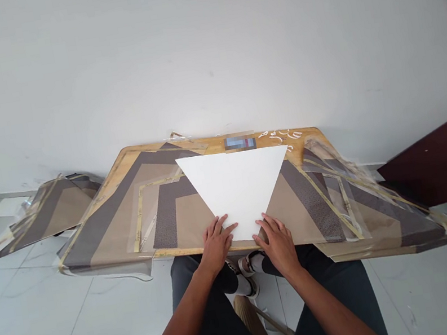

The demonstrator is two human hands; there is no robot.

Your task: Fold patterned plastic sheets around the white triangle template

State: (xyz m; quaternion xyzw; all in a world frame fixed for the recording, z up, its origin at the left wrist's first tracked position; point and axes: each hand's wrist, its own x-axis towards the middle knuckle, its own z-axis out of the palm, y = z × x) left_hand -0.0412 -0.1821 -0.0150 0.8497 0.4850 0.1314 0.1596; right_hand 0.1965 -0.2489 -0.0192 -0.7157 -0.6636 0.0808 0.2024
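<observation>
A white sheet (239,188), wide at the far side and narrow toward me, lies flat on a brown patterned plastic sheet (193,218). My left hand (217,240) rests at its near left corner, fingers spread, fingertips on the white surface. At the near right corner my right hand (275,236) lies with fingers apart, partly on the white sheet and partly on the brown one. Neither hand grips anything. Under the sheets is a wooden table (213,142), its far edge against the wall.
More clear-edged brown sheets (117,225) hang over the table's left end, others (386,214) over the right. White scraps (280,135) and a blurred-out blue item (240,142) lie at the back. Another folded sheet (57,209) is at far left; a dark red panel (440,157) stands at right.
</observation>
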